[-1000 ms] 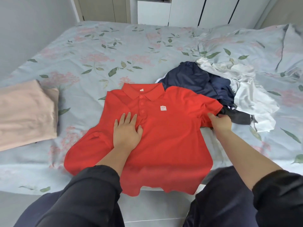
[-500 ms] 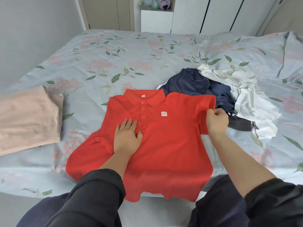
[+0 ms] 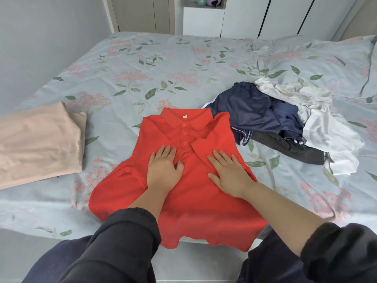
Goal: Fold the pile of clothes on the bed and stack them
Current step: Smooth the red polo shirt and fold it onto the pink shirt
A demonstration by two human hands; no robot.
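Both hands flat on red polo shirt (image 3: 189, 186) at near bed (image 3: 142, 64) edge: left hand (image 3: 164, 168) fingers straight, together; right hand (image 3: 228, 172) fingers slightly spread on folded-in sleeve. Hem overhangs edge. Unfolded pile (image 3: 285, 119) just right; folded pink garment (image 3: 38, 139) well left.

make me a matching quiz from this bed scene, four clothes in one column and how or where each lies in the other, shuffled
Column 1
1. red polo shirt
2. pale pink garment
3. navy blue garment
4. white garment

Column 2
a. folded, at the left of the bed
b. crumpled, farthest right in the pile
c. spread flat, one side folded in
d. crumpled, just right of the red collar

Pairs: 1-c, 2-a, 3-d, 4-b
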